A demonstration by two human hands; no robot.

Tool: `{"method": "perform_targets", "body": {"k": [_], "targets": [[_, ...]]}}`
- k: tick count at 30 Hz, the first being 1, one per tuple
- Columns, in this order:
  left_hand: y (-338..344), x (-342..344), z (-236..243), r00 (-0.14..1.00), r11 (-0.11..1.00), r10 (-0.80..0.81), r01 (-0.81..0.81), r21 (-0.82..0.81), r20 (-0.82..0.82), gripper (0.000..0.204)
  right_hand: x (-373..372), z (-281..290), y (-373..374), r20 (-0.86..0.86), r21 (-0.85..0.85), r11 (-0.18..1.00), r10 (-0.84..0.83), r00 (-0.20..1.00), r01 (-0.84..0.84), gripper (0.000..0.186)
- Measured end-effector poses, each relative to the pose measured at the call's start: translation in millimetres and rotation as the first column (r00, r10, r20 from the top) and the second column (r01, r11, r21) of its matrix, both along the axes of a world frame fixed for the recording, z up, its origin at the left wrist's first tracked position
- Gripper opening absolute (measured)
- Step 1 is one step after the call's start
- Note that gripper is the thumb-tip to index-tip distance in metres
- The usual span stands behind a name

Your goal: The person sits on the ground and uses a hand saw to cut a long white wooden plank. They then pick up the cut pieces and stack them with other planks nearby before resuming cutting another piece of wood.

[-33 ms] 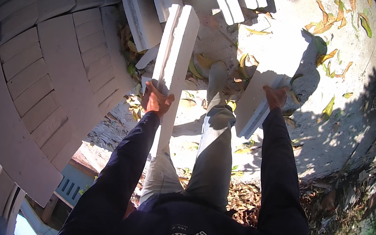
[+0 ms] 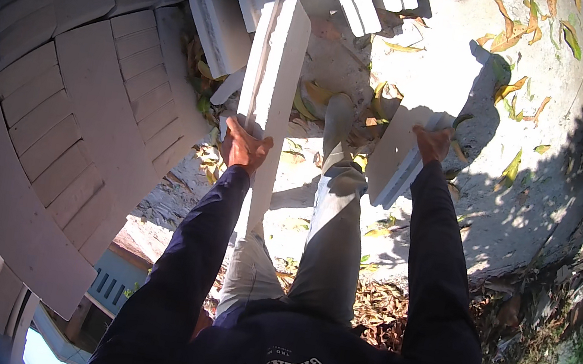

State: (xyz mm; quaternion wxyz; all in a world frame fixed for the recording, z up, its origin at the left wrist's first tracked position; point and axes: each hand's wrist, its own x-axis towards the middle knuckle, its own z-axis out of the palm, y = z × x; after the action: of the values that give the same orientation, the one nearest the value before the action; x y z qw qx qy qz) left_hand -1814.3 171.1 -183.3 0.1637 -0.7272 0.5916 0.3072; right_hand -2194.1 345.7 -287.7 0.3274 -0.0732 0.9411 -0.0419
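My left hand (image 2: 244,145) is closed around a long, pale grooved slab (image 2: 282,68), which lies lengthwise up the middle of the view, its near end by my left leg (image 2: 251,274). Out to the right, my right hand (image 2: 432,141) grips another pale slab (image 2: 396,160) with a stepped edge, partly in shadow over the sandy ground. The far parts of both hands' fingers are partly hidden by the slabs. Just beyond the left slab, several similar long white pieces (image 2: 212,4) lie side by side.
A large stack of flat pale blocks and panels (image 2: 68,111) fills the left side. My legs stand on pale sandy ground (image 2: 550,168) scattered with yellow leaves (image 2: 508,169). Dry leaf litter (image 2: 385,309) and plants (image 2: 574,360) lie at lower right, and a blue structure (image 2: 110,283) shows at lower left.
Both hands and the slabs they hold have shifted slightly upward in the picture, the right one a little more.
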Motion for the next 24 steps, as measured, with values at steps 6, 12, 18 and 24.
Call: {"method": "perform_targets", "body": {"k": [6, 12, 18, 24], "targets": [[-74, -89, -43, 0.998, 0.978, -0.056, 0.057, -0.200, 0.014, 0.071, -60, -82, -47, -0.084, -0.096, 0.994, 0.051, 0.995, -0.059, 0.087], [-147, -151, -110, 0.999, 0.946, 0.025, -0.034, -0.322, -0.032, 0.076, -71, -111, -91, -0.027, -0.063, 0.998, 0.017, 0.999, -0.019, 0.089], [-195, -187, -152, 0.996, 0.952, 0.064, -0.082, -0.295, -0.068, 0.040, -83, -135, -70, 0.031, -0.082, 0.996, 0.028, 0.999, -0.025, 0.093], [-184, -209, -187, 0.991, 0.982, 0.101, -0.113, -0.148, -0.089, 0.041, -71, -136, 6, -0.076, -0.285, 0.953, 0.080, 0.994, -0.099, 0.098]]}}
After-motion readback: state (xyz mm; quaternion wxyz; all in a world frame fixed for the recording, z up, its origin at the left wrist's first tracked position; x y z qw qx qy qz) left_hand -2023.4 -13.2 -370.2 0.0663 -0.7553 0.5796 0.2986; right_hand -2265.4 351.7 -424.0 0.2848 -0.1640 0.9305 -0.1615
